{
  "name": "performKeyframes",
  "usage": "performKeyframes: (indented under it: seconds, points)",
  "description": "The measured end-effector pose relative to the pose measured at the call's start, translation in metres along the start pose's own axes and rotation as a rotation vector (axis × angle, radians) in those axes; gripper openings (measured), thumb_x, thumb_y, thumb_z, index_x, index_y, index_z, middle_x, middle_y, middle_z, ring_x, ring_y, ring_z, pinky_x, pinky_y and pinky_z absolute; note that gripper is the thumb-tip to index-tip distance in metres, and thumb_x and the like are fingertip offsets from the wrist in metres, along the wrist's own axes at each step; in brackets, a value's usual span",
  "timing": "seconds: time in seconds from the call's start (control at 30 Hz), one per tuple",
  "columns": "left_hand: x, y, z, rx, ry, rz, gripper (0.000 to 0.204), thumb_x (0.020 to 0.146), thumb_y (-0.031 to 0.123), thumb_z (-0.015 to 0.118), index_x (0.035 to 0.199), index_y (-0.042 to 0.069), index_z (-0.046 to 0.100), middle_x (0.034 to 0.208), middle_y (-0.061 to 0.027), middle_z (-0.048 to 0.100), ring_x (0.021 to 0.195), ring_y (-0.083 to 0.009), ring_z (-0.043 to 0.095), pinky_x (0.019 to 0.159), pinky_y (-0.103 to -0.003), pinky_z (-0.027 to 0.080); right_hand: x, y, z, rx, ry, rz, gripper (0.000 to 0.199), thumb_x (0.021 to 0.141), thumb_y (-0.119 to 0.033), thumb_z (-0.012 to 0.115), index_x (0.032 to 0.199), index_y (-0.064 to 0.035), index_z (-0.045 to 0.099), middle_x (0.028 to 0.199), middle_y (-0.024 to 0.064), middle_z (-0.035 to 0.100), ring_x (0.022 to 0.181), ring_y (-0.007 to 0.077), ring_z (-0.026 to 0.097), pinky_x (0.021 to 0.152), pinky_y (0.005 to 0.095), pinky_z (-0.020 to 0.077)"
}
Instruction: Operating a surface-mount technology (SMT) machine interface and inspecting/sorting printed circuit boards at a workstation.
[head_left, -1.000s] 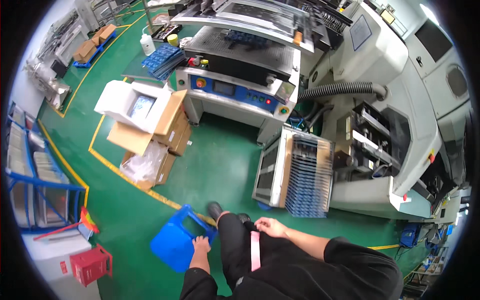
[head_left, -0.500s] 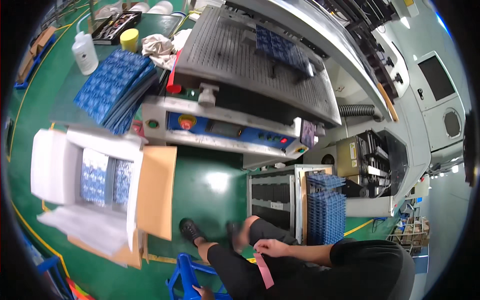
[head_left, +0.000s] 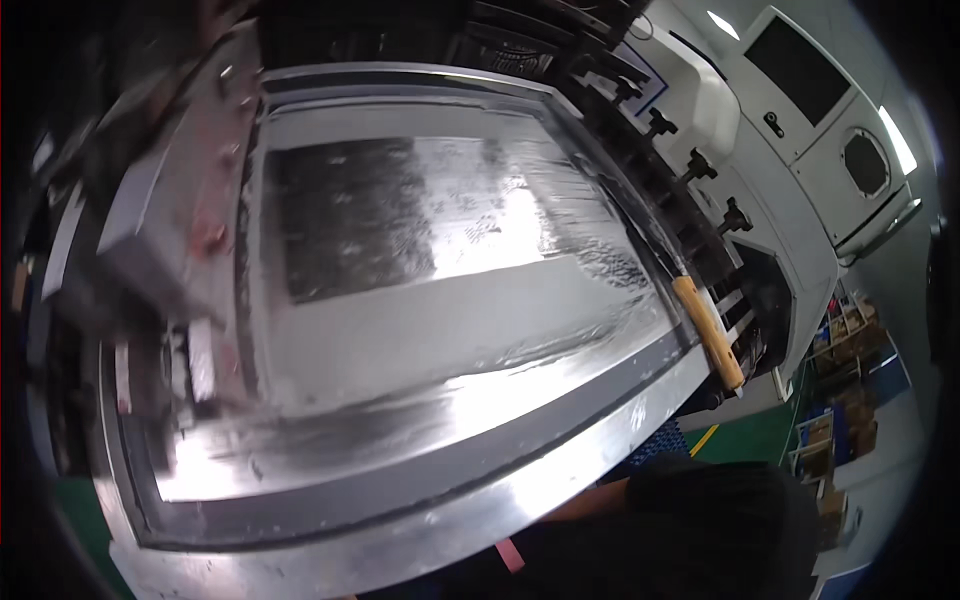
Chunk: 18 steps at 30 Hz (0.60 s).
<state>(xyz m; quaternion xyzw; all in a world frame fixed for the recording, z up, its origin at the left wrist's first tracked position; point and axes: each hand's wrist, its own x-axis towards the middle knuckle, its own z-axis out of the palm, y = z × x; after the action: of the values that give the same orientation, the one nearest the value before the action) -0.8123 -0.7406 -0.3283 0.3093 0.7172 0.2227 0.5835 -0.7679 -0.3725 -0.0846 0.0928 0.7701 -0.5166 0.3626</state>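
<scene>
A large metal-framed printing screen (head_left: 400, 330) fills most of the view and hides what lies below it. Grey paste-like smears cover its mesh, with a dark rectangular area toward the upper left. My right forearm (head_left: 592, 500) shows beyond the frame's near edge, but the hand itself is hidden behind that edge. A pink strip (head_left: 510, 555) hangs against my dark clothing, close to the frame. My left hand cannot be seen.
A wooden-handled tool (head_left: 708, 332) lies along the screen's right edge. Blurred machine parts (head_left: 190, 230) cross the left side. Black clamp knobs (head_left: 697, 166) line the machine at right. Part of a blue stack (head_left: 657, 443) shows below, and shelves with boxes (head_left: 840, 420) stand farther right.
The printing screen now covers the perforated bed, carton and floor seen earlier. The machine head has come in blurred at left. My right hand, visible before near the pink strip, is now hidden.
</scene>
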Motion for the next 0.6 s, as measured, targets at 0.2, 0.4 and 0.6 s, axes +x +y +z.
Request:
performKeyframes:
  seconds: [0.2, 0.4, 0.6]
  points:
    - [0.043, 0.006, -0.066, -0.252, -0.065, -0.012, 0.045, 0.097, 0.027, 0.048, 0.137, 0.007, 0.051, 0.12, -0.0202, 0.062, 0.106, -0.026, 0.059, 0.095, -0.042, 0.049, 0.059, 0.056, 0.011, -0.355, 0.414, -0.087, 0.031, 0.095, -0.03, 0.051, 0.112, -0.0061, 0.062, 0.108, 0.0194, 0.066, 0.095, 0.0407, 0.064, 0.089, 0.0473, 0.0499]
    - [0.01, -0.014, -0.047, -0.534, -0.007, -0.157, 0.047, 0.099, 0.03, 0.042, 0.137, 0.004, 0.051, 0.124, -0.0197, 0.06, 0.11, -0.0282, 0.058, 0.095, -0.043, 0.049, 0.039, 0.015, 0.031, -0.204, 0.706, -0.223, 0.015, 0.091, -0.018, 0.057, 0.097, -0.0048, 0.061, 0.093, 0.017, 0.065, 0.09, 0.0368, 0.064, 0.078, 0.0456, 0.0517]
    - [-0.037, -0.006, -0.02, -0.831, 0.139, -0.221, 0.05, 0.101, 0.033, 0.036, 0.137, 0.001, 0.052, 0.128, -0.0192, 0.059, 0.114, -0.0304, 0.056, 0.096, -0.044, 0.049, 0.002, 0.035, 0.036, 0.002, 0.697, -0.453, 0.02, 0.093, -0.015, 0.058, 0.108, -0.0029, 0.063, 0.095, 0.0143, 0.067, 0.087, 0.0309, 0.067, 0.078, 0.0383, 0.054]
